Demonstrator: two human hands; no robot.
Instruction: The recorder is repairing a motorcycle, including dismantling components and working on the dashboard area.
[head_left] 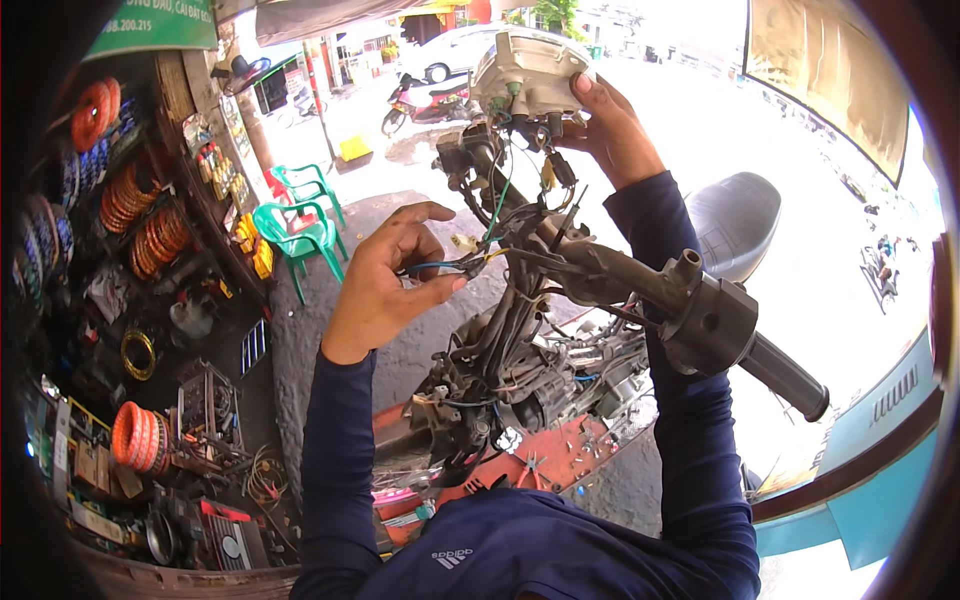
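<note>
My left hand [392,285] grips a bunch of thin blue, yellow and dark wires [465,263] at the left of the stripped motorbike's handlebar [640,290], its index finger raised. My right hand [610,135] holds a pale plastic instrument housing [520,75] up at the top of the steering column, fingers on its right side. Connectors and loose wires [555,172] hang beneath the housing. The bare frame [500,370] and wiring run down below both hands. A black rubber grip [785,375] ends the bar at the right.
Shelves [160,330] with coiled orange tyres [140,450] line the left. Pliers [530,470] and small parts lie on a red tray [575,450] below. Green chairs [300,235], a parked scooter [420,105] and a car stand beyond. A seat [740,215] is at the right.
</note>
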